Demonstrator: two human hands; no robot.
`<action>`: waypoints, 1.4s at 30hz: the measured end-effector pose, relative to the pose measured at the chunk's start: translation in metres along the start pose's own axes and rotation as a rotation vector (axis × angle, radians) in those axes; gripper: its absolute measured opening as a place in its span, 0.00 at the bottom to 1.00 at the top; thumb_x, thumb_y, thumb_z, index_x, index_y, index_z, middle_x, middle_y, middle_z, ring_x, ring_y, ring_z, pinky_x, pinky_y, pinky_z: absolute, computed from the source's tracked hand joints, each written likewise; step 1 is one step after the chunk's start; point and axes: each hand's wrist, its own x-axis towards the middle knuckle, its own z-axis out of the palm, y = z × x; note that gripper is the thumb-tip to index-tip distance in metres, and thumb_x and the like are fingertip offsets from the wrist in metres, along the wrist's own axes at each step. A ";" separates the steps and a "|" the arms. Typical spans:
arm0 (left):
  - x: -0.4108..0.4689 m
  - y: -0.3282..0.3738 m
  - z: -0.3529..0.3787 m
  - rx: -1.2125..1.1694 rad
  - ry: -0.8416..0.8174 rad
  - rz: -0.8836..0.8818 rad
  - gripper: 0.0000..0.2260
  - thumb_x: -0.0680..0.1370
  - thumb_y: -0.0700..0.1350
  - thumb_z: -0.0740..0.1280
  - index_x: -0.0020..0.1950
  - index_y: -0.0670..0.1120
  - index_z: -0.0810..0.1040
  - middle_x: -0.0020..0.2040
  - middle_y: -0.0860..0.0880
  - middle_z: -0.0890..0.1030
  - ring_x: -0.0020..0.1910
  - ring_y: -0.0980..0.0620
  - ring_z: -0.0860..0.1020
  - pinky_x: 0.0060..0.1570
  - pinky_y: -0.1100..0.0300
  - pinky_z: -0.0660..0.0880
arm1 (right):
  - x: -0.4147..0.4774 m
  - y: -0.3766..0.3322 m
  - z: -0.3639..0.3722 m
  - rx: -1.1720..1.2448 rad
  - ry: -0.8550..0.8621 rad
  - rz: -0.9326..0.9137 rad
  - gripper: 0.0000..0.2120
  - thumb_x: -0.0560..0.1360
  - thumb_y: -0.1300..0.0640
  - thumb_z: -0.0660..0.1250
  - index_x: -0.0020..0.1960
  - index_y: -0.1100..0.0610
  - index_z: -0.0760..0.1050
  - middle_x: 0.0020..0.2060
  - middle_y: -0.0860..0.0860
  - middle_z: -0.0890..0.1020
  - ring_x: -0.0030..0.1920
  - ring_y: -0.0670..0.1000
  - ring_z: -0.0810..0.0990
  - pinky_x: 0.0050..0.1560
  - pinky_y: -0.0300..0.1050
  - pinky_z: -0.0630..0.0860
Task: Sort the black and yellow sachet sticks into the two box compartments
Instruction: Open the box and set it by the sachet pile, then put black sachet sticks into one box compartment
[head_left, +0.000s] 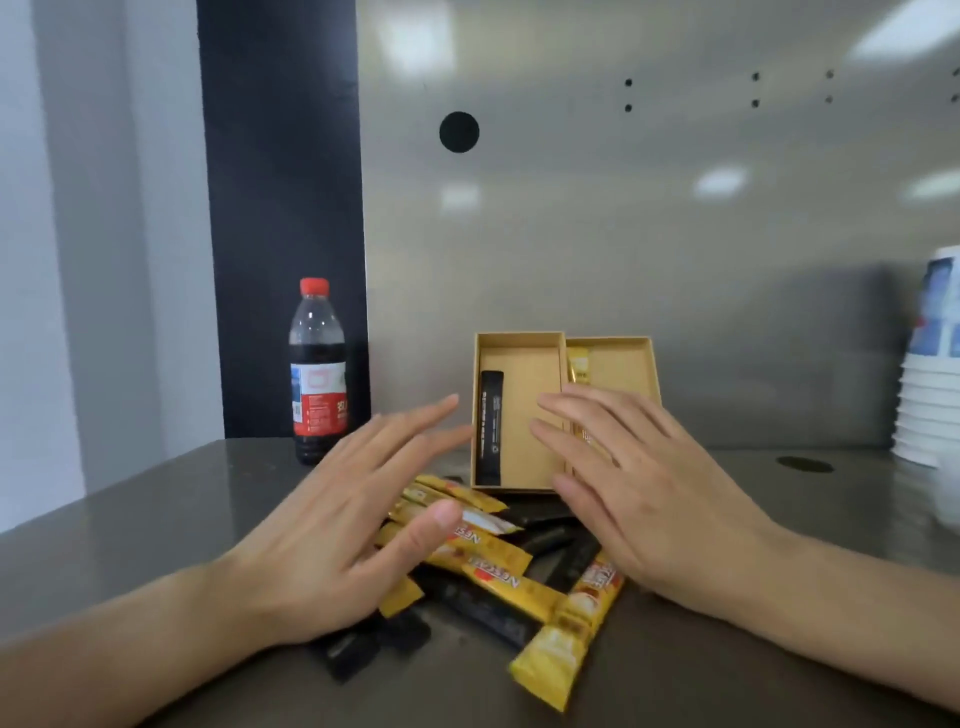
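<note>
Above the mixed pile of sachet sticks (483, 566), left hand (332, 525) and right hand (634, 493) hover flat, grasping nothing (sorting barely begun); next, pinch one stick for its box (519, 483) compartment

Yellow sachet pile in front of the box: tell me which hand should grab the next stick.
Probably left. The left hand hovers open over the yellow sticks, thumb nearly on one; the right hand partly covers the box.
</note>
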 end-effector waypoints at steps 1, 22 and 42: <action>-0.001 0.002 0.000 0.019 -0.013 0.002 0.28 0.80 0.68 0.46 0.79 0.61 0.59 0.80 0.66 0.54 0.78 0.66 0.54 0.74 0.62 0.55 | -0.002 -0.002 -0.003 -0.004 -0.012 0.022 0.22 0.83 0.50 0.54 0.71 0.59 0.74 0.71 0.55 0.74 0.73 0.57 0.70 0.70 0.55 0.68; 0.082 -0.028 0.019 0.228 0.179 0.141 0.12 0.82 0.53 0.56 0.55 0.50 0.76 0.58 0.53 0.77 0.59 0.53 0.74 0.60 0.52 0.71 | 0.044 0.022 0.009 0.333 -0.514 -0.204 0.12 0.83 0.49 0.60 0.61 0.49 0.80 0.54 0.41 0.80 0.49 0.34 0.74 0.45 0.26 0.65; 0.066 -0.038 0.023 0.234 0.125 0.022 0.07 0.82 0.53 0.61 0.56 0.55 0.74 0.56 0.58 0.75 0.56 0.57 0.73 0.57 0.62 0.64 | 0.032 0.023 0.006 0.580 -0.735 0.104 0.04 0.79 0.45 0.67 0.46 0.42 0.73 0.43 0.53 0.81 0.40 0.51 0.76 0.46 0.53 0.77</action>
